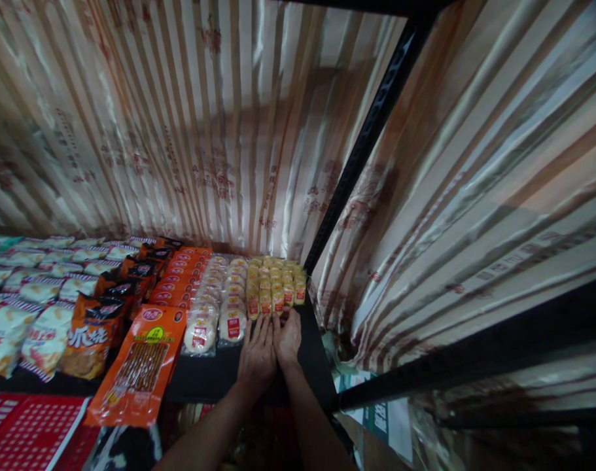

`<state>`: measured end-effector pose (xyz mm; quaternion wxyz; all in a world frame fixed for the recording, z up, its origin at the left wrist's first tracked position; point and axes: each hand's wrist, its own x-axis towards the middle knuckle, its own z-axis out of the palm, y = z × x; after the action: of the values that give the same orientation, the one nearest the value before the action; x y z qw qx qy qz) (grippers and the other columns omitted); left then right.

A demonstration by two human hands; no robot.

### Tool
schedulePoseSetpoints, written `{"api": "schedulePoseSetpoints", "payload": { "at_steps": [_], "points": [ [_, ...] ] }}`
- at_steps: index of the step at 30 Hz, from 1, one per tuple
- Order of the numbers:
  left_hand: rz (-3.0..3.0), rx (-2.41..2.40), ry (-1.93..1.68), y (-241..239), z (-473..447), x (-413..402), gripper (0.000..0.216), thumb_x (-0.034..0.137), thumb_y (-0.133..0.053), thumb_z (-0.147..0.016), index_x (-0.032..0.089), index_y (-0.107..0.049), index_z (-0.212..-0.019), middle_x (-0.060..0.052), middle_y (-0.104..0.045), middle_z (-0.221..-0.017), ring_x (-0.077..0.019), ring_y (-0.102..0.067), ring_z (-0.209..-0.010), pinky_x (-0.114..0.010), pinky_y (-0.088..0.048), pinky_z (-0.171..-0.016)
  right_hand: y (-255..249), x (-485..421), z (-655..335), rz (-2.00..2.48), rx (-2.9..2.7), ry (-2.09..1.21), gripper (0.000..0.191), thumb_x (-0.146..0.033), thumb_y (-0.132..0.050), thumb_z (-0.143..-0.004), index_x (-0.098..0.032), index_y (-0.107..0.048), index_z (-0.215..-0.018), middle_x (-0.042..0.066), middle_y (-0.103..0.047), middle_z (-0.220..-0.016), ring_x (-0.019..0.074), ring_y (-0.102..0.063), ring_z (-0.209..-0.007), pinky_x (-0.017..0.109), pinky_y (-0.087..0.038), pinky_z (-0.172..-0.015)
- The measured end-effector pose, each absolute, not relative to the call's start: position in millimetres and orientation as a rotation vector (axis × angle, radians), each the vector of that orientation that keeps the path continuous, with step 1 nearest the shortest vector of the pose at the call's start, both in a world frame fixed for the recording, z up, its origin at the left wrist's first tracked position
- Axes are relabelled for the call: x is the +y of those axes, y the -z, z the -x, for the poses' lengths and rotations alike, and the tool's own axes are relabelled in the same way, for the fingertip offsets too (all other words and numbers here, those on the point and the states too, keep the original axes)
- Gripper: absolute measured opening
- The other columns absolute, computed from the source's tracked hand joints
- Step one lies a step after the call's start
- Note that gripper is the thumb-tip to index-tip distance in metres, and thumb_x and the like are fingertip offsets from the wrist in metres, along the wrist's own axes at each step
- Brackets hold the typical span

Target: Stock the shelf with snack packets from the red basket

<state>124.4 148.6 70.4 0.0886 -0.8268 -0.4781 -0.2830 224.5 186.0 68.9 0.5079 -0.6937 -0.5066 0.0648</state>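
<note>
The small yellow snack packs (pixel 277 294) stand in rows on the black shelf (pixel 199 378), just left of the foot of the black post (pixel 359 157). The left hand (pixel 258 356) is flat, with its fingers long and close together. The right hand (pixel 286 337) is just beside it, on the side nearer the black post, with its fingers bent a little. Both hands have their fingertips at the front packs. They look open, and I see no pack held in them.

Most of the lining up looks done to me. Farther left of the black post, round white cakes (pixel 200 333) in clear bags make two lines. Next come flat orange packets (pixel 177 278), then orange-and-black bags (pixel 89 340). White snack bags (pixel 47 337) are farther still from the black post. All these are in rows too.

Only a little looks left. The yellow lines nearest the black post seem to stop farther back than the others, but fingers hide some of the front. The front orange stick packet (pixel 139 363), well left of the black post, pokes past the shelf's edge.
</note>
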Motion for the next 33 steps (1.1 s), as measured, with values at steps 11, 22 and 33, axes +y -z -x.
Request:
{"api": "schedulePoseSetpoints", "payload": {
  "at_steps": [11, 22, 33],
  "points": [
    [2.487, -1.42, 0.833, -70, -125, 150, 0.047, 0.018, -0.034, -0.084, 0.01, -0.045, -0.129, -0.013, -0.047, -0.134, -0.0243, -0.035, -0.129, -0.048, -0.027, -0.106, -71, 187, -226, 1.663, -1.256, -0.206, 0.021, -0.033, -0.047, -0.079, -0.019, -0.056, -0.092, 0.008, -0.054, -0.096, 0.0203, -0.054, -0.088, 0.036, -0.05, -0.076],
    [2.491, -1.365, 0.942, -70, -126, 150, 0.047, 0.019, -0.036, -0.083, 0.01, -0.045, -0.129, -0.014, -0.047, -0.133, -0.0242, -0.035, -0.129, -0.048, -0.03, -0.105, -75, 181, -228, 1.596, -1.211, -0.171, 0.022, -0.034, -0.049, -0.08, -0.02, -0.062, -0.088, 0.01, -0.052, -0.105, 0.0204, -0.054, -0.094, 0.037, -0.05, -0.078],
    [2.563, -1.276, 0.995, -85, -119, 135, 0.044, 0.017, -0.037, -0.082, 0.01, -0.052, -0.123, -0.012, -0.054, -0.127, -0.0244, -0.041, -0.125, -0.044, -0.037, -0.102, -84, 146, -222, 1.593, -1.202, -0.207, 0.024, -0.036, -0.046, -0.081, -0.02, -0.062, -0.09, 0.01, -0.056, -0.105, 0.0213, -0.057, -0.093, 0.037, -0.051, -0.076]
  ]
}}
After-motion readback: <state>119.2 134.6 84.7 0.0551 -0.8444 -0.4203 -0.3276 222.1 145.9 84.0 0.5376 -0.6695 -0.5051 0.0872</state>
